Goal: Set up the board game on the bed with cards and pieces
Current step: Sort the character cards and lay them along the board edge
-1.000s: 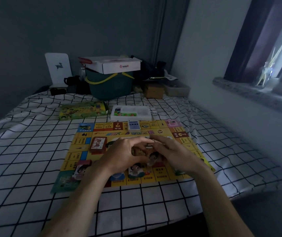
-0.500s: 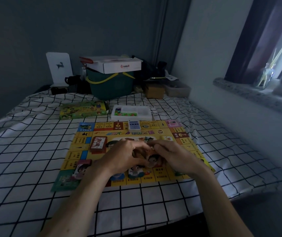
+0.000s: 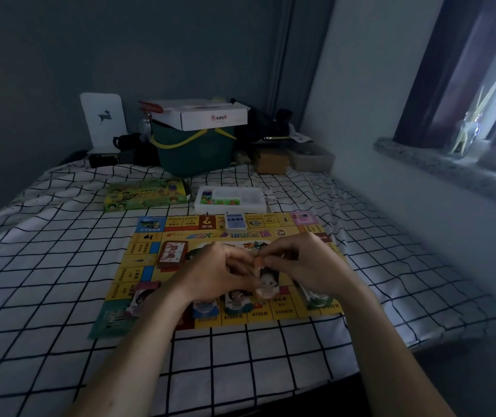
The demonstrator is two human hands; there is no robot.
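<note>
A: Where is the character card (image 3: 268,281)?

B: Over the middle of the game board (image 3: 150,267), which lies on the checked bed sheet (image 3: 45,266). The left hand (image 3: 219,273) and the right hand (image 3: 310,266) both pinch it with curled fingers.

A: And around?

B: A red card deck (image 3: 172,254) lies left on the board, a blue deck (image 3: 235,221) at its far edge. Behind are a white tray (image 3: 231,199) and a green game box (image 3: 146,195).
</note>
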